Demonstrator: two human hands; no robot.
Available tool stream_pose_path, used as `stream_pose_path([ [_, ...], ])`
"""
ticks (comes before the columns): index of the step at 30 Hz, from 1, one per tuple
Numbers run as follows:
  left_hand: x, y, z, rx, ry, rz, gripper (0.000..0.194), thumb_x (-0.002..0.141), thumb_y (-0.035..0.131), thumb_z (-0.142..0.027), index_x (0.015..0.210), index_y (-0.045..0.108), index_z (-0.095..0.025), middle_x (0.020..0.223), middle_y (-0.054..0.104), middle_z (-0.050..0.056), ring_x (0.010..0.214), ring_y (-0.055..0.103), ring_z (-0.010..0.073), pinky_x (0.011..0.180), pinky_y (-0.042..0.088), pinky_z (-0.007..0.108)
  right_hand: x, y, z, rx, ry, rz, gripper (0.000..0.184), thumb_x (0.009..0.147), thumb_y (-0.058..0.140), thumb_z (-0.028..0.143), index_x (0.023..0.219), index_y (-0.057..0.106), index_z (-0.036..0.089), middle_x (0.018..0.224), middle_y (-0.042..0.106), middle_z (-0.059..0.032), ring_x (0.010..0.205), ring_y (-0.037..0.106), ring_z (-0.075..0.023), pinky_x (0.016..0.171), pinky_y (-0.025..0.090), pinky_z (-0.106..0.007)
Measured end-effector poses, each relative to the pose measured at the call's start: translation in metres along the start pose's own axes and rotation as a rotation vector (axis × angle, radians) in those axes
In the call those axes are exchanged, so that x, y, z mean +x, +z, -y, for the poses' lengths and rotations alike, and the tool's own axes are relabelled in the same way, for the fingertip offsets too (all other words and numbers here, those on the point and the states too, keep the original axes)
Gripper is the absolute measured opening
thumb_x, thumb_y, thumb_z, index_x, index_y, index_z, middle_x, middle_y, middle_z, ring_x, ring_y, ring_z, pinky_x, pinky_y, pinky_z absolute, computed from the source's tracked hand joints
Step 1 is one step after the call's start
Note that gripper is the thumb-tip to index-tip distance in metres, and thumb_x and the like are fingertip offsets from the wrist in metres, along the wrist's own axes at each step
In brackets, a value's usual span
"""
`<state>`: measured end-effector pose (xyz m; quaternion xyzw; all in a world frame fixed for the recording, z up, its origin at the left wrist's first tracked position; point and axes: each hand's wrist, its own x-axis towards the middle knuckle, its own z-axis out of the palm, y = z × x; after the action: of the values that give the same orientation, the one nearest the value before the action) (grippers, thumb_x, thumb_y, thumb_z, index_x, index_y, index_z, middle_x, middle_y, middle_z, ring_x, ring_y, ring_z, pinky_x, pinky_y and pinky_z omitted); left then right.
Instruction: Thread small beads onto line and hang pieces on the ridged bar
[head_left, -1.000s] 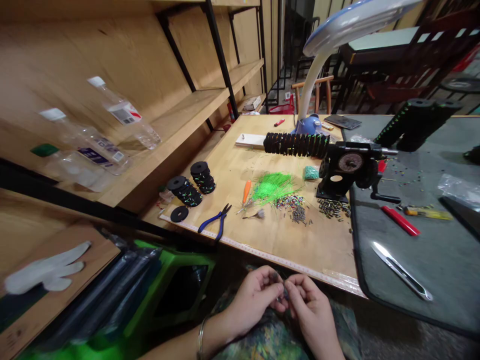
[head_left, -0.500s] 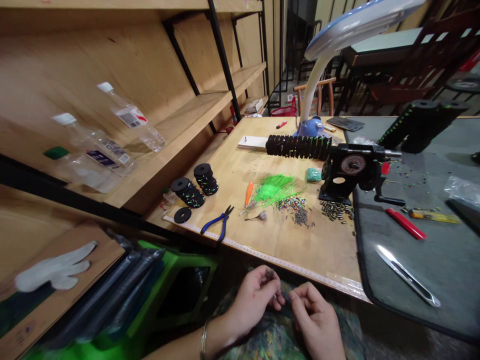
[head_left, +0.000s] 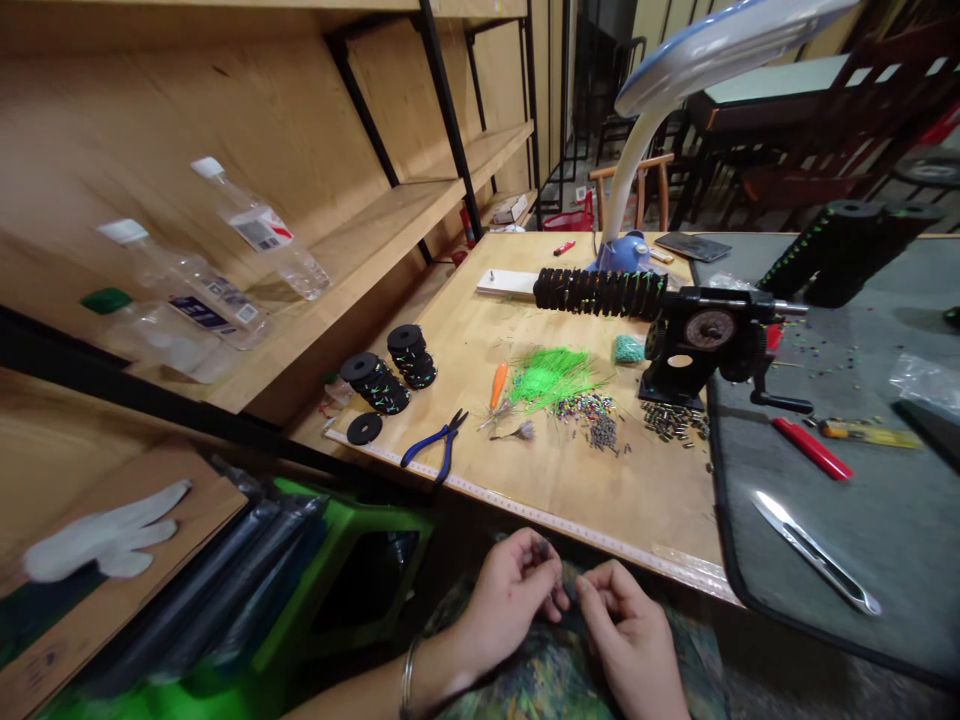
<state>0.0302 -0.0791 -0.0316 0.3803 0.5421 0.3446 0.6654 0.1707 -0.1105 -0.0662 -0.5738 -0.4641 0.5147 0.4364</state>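
Observation:
Over the lap, just off the table's near edge, my left hand [head_left: 517,585] is closed with thumb against curled fingers. A small dark bit shows at its fingertips, too tiny to name. Close beside it, a small gap away, my right hand [head_left: 624,622] pinches with thumb and forefinger; what lies in the pinch cannot be made out. On the table ahead are blue-handled pliers [head_left: 436,448], a pile of green bristle-like strands [head_left: 553,376], multicoloured beads [head_left: 583,406], small grey pieces [head_left: 602,433] and small brass-coloured pieces [head_left: 673,422].
A black hand-crank winder [head_left: 701,340] carries a row of black foam spools [head_left: 600,291]. More foam spools [head_left: 375,383] stand at the left. A silver knife-like tool [head_left: 814,550] and a red stick [head_left: 811,447] lie on the grey mat [head_left: 795,620]. Shelves with bottles [head_left: 259,228] rise at left.
My hands, touching at the fingertips a second ago, have drawn slightly apart. The view has shifted a little; the things on the table stay put.

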Motion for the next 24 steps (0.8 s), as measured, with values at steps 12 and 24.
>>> stream_pose_path([
  [12, -0.0055, 0.0016, 0.0018, 0.203, 0.102, 0.003, 0.017, 0.081, 0.061, -0.03, 0.077, 0.055, -0.015, 0.063, 0.06, 0.001, 0.058, 0.061, 0.0138, 0.052, 0.05, 0.023, 0.0036, 0.0047, 0.0048, 0.228, 0.175, 0.099, 0.046, 0.077, 0.063, 0.062, 0.083, 0.057, 0.017, 0.04, 0.046, 0.0088, 0.035, 0.035, -0.0071, 0.038, 0.026, -0.019],
  [24, -0.0053, 0.0037, -0.0035, 0.169, 0.083, 0.076, 0.009, 0.077, 0.059, -0.015, 0.079, 0.051, -0.017, 0.059, 0.053, -0.004, 0.053, 0.051, 0.0097, 0.053, 0.043, 0.02, 0.0084, -0.0001, 0.0006, 0.397, 0.242, 0.055, 0.042, 0.077, 0.065, 0.059, 0.073, 0.051, 0.02, 0.037, 0.035, 0.0137, 0.033, 0.022, -0.0046, 0.037, 0.016, -0.017],
])
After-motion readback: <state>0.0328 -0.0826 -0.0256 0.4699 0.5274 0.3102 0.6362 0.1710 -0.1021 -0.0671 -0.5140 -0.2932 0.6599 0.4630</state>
